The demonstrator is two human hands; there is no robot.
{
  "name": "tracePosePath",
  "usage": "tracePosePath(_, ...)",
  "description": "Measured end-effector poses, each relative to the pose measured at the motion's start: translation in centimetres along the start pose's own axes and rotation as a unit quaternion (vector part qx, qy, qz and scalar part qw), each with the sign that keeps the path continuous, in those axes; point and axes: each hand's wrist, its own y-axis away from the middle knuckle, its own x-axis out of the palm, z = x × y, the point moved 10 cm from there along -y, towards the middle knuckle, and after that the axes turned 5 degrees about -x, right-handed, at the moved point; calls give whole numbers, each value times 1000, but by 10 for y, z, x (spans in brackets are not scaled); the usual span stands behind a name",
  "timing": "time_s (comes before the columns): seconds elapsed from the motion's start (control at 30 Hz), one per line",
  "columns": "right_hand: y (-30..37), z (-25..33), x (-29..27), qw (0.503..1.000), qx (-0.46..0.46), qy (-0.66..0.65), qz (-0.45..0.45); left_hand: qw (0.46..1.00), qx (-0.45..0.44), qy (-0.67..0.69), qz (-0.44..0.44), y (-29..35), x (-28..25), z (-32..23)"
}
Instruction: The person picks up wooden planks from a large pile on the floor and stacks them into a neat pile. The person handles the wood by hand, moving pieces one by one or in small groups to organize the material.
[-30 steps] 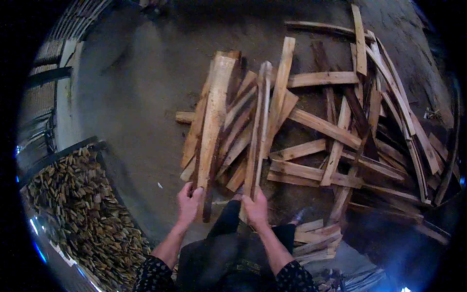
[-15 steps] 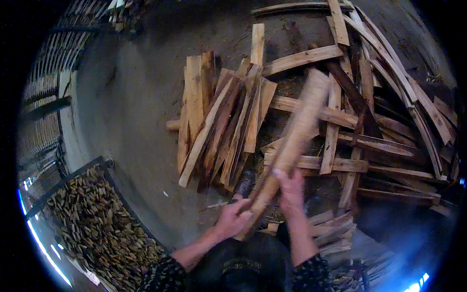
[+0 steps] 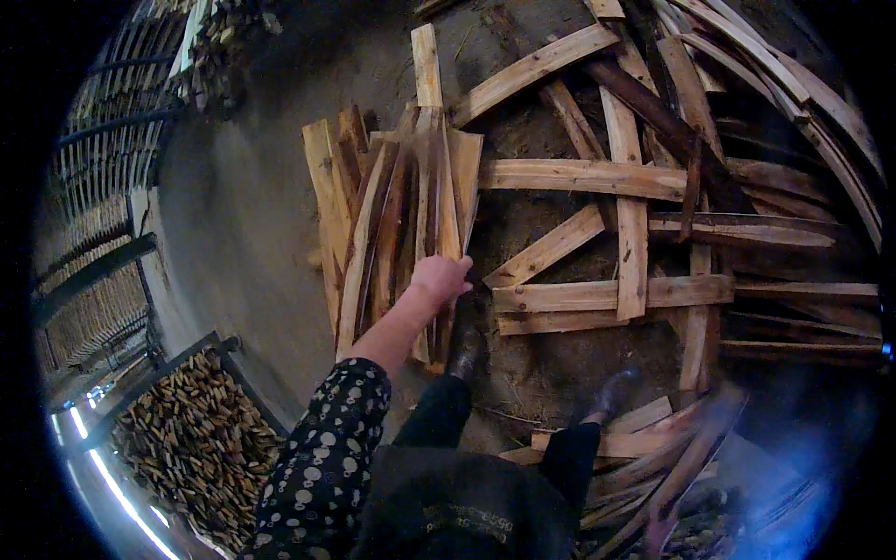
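Wooden slats (image 3: 386, 233): probably stiff, fairly light, splintery; best grasped mid-length.
Left hand (image 3: 441, 278): fingers against slats, grip unclear.
Right hand (image 3: 661, 529): blurred; cannot tell.

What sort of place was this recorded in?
Probably a woodworking shed or sawmill, though I can't be certain: rough wooden slats lie across a brown floor, with many small wood pieces massed at lower left.

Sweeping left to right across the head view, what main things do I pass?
Dark-framed mass of short wood pieces → left hand, over the plank bundle → crossed planks → long curved strips at upper right.
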Motion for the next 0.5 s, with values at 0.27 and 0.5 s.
tracePosePath(0.27,84,-150,61,894,245,-370,-66,957,-26,258,-129,61,-38,30)
tracePosePath(0.5,18,117,182,968,-15,-140,207,867,-6,490,-91,143,14,73)
